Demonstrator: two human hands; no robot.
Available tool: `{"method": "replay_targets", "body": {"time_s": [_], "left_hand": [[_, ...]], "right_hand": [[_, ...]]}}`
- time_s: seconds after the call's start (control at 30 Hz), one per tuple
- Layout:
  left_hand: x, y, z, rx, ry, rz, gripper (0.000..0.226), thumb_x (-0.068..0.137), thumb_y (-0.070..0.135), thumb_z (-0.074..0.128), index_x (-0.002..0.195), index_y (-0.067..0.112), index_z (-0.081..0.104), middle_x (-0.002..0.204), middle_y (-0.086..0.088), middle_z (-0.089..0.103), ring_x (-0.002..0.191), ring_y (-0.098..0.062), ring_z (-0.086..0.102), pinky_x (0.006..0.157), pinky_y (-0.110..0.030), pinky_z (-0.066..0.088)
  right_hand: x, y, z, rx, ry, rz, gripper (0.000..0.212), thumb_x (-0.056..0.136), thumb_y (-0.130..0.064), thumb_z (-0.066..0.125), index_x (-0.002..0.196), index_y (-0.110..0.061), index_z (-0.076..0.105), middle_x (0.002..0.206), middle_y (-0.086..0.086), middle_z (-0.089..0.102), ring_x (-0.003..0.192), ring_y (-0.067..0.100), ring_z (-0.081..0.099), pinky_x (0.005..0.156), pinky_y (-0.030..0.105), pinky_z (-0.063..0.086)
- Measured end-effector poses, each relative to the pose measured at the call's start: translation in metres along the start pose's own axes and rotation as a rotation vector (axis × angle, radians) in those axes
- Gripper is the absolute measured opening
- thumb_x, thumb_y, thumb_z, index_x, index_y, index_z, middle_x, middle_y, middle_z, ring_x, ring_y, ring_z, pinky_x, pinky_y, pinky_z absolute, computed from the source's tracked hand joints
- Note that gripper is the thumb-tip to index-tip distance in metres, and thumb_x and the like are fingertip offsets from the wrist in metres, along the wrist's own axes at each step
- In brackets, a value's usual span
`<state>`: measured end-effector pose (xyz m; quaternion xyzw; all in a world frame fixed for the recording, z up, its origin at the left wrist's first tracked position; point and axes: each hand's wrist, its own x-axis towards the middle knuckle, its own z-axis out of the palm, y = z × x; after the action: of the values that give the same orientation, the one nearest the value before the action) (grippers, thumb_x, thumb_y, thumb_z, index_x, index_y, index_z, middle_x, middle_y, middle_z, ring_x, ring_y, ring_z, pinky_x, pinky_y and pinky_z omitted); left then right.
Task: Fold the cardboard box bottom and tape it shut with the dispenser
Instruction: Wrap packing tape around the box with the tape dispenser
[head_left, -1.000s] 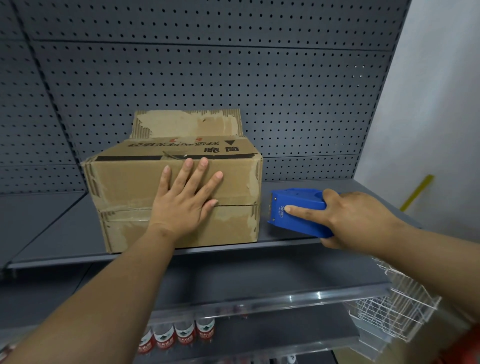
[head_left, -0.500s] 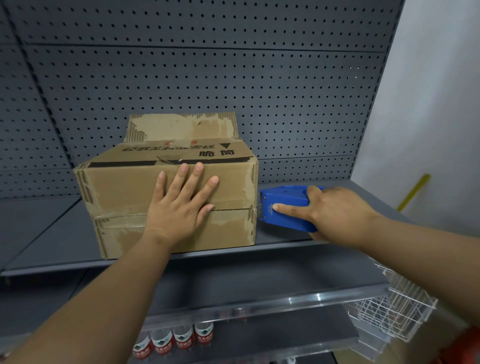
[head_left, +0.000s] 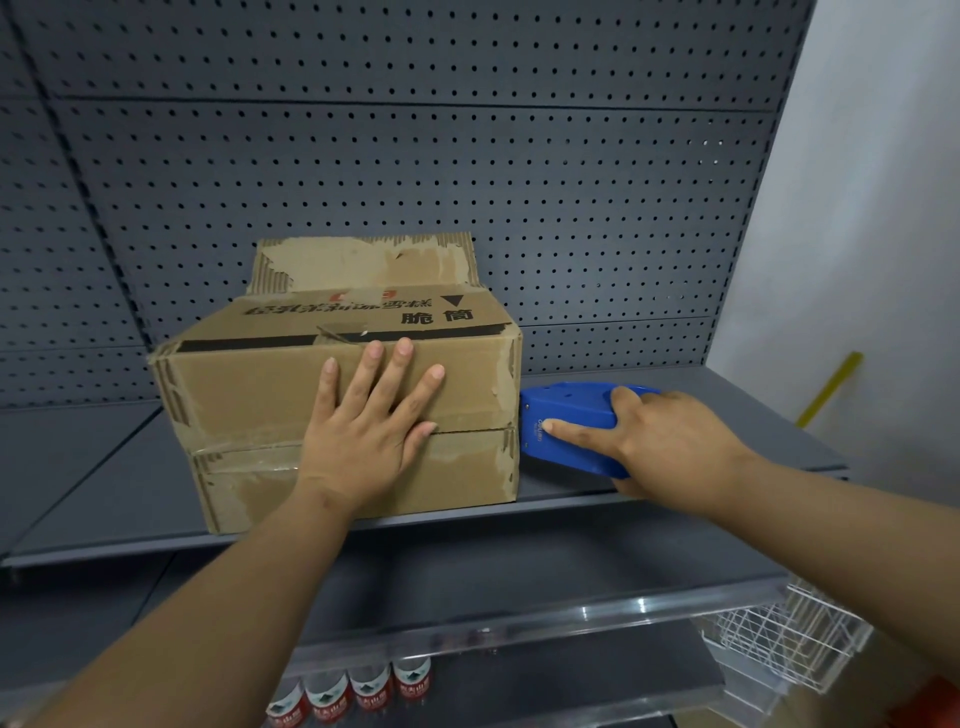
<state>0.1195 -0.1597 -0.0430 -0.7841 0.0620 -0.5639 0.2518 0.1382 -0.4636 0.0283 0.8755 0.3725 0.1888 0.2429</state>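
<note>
A worn brown cardboard box (head_left: 249, 384) lies on its side on the grey shelf (head_left: 104, 499), its folded bottom flaps facing me with a seam across the middle. One flap stands up behind it. My left hand (head_left: 363, 431) presses flat on the flaps, fingers spread over the seam. My right hand (head_left: 670, 441) grips the blue tape dispenser (head_left: 566, 421), index finger stretched along its side. The dispenser's front end touches the box's right edge at seam height.
A grey pegboard wall (head_left: 467, 182) backs the shelf. A lower shelf carries several bottles with red-and-white labels (head_left: 353, 691). A white wire basket (head_left: 784, 639) hangs at the lower right. A yellow stick (head_left: 831, 384) leans by the white wall on the right.
My right hand has carried the dispenser leftward until its front meets the box's right edge. My left hand stays pressed on the flaps.
</note>
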Motion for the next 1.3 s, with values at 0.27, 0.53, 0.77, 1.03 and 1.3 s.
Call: {"method": "replay_targets", "body": {"time_s": [0.27,0.53,0.77,1.03,1.3], "left_hand": [[0.000,0.001,-0.002,-0.026,-0.015,-0.005,0.058,0.096,0.052,0.023,0.149,0.030,0.012,0.158,-0.003,-0.008,0.145,-0.023,-0.007,0.114,-0.048,-0.001],[-0.001,0.001,-0.002,-0.018,-0.009,-0.004,0.059,0.096,0.052,0.026,0.149,0.029,0.014,0.159,-0.004,-0.007,0.145,-0.023,-0.006,0.115,-0.049,-0.002],[-0.002,0.000,0.000,-0.015,-0.010,-0.012,0.058,0.095,0.051,0.026,0.148,0.031,0.015,0.158,-0.003,-0.007,0.145,-0.023,-0.008,0.115,-0.048,-0.003],[-0.003,-0.004,0.002,-0.030,-0.036,-0.015,0.058,0.096,0.051,0.021,0.149,0.031,0.008,0.158,-0.003,-0.011,0.145,-0.023,-0.011,0.115,-0.047,-0.006],[-0.003,-0.004,0.002,-0.014,-0.038,-0.013,0.058,0.095,0.051,0.024,0.148,0.032,0.010,0.158,-0.003,-0.012,0.145,-0.023,-0.011,0.115,-0.048,-0.004]], "right_hand": [[0.001,0.001,0.007,0.037,-0.003,-0.014,0.072,0.092,-0.036,0.042,0.142,-0.050,-0.008,0.120,0.016,0.041,0.090,0.026,0.054,0.079,0.032,0.042],[0.000,0.002,0.002,0.055,0.013,-0.037,0.071,0.092,-0.033,0.043,0.143,-0.049,-0.004,0.115,0.014,0.044,0.087,0.028,0.054,0.076,0.033,0.043],[0.008,0.012,0.017,0.057,0.124,-0.062,0.086,0.051,-0.034,0.082,0.130,-0.042,0.048,0.072,0.013,0.056,0.045,0.024,0.049,0.044,0.027,0.038],[0.011,0.007,0.019,0.088,0.155,-0.044,0.082,0.048,-0.030,0.084,0.125,-0.038,0.056,0.069,0.014,0.054,0.041,0.024,0.046,0.043,0.029,0.039],[0.028,-0.007,-0.004,0.101,-0.013,0.140,0.081,0.070,-0.046,0.071,0.140,-0.048,0.030,0.098,0.014,0.055,0.067,0.027,0.060,0.056,0.029,0.037]]}}
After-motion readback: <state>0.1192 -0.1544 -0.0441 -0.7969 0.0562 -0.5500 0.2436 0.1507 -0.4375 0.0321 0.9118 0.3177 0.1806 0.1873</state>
